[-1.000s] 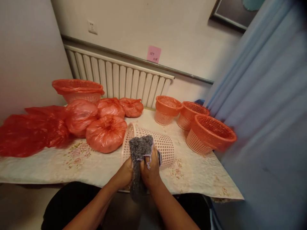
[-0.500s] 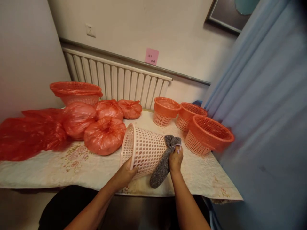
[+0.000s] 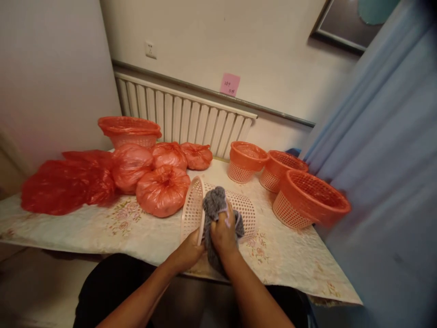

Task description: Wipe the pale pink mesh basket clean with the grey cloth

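Note:
A pale pink plastic wastebasket (image 3: 246,208) with a lattice of holes lies tilted on its side over the table's front half, its mouth facing left. My left hand (image 3: 189,250) grips the rim at the lower front, thumb outside and the other fingers partly hidden. Bunched in my closed right hand (image 3: 223,232) is a grey fuzzy cloth (image 3: 214,202) with a pale purple edge. The cloth presses against the basket's outer side near the rim, and its end hangs down below my hand.
Several tied red plastic bags (image 3: 163,191) and a loose red bag (image 3: 61,187) sit on the left, before a red-lined basket (image 3: 129,132). Three red-lined baskets (image 3: 293,209) stand right, beside a blue curtain (image 3: 382,182). A radiator (image 3: 184,118) runs behind the floral-covered table (image 3: 153,237).
My right hand has moved the grey cloth left along the basket, from its base end toward its rim. My left hand still holds the rim. The whole view has shifted slightly.

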`<state>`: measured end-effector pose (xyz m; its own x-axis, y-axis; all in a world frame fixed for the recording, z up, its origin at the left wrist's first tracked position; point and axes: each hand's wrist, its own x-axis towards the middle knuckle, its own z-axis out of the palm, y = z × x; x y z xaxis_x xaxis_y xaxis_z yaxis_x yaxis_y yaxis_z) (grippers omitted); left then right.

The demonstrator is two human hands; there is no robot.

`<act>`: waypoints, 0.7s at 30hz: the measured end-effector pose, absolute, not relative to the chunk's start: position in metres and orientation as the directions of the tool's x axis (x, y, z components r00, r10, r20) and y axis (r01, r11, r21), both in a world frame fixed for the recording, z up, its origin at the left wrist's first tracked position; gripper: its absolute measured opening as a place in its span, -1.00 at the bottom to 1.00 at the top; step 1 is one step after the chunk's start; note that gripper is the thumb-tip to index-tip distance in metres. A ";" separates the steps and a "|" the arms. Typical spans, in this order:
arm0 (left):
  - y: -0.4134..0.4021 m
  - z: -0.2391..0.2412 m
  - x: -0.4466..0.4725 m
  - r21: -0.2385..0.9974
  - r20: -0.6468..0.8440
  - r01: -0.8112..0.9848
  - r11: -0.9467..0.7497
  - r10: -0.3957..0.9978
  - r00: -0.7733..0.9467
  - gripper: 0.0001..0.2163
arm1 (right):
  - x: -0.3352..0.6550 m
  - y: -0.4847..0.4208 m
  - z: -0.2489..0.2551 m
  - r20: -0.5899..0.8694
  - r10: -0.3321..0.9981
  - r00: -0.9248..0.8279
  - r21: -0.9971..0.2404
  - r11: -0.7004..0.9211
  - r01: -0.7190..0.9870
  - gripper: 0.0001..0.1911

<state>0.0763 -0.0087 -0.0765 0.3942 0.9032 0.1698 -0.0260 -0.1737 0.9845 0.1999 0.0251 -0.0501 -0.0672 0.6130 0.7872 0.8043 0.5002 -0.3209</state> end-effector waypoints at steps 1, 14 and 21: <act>-0.009 -0.077 0.075 0.982 0.175 -0.003 -0.188 0.904 0.391 -0.58 | 0.201 0.038 -0.036 0.759 0.647 -0.073 -0.338 0.487 0.805 -0.49; -0.012 -0.068 0.085 0.988 0.141 -0.110 -0.107 0.914 0.381 -0.58 | 0.202 0.073 -0.021 0.714 0.700 -0.011 -0.398 0.419 0.816 -0.67; -0.006 -0.037 0.094 0.969 0.209 -0.189 -0.159 0.936 0.285 -0.55 | 0.206 0.032 -0.013 0.713 0.699 -0.051 -0.394 0.460 0.796 -0.70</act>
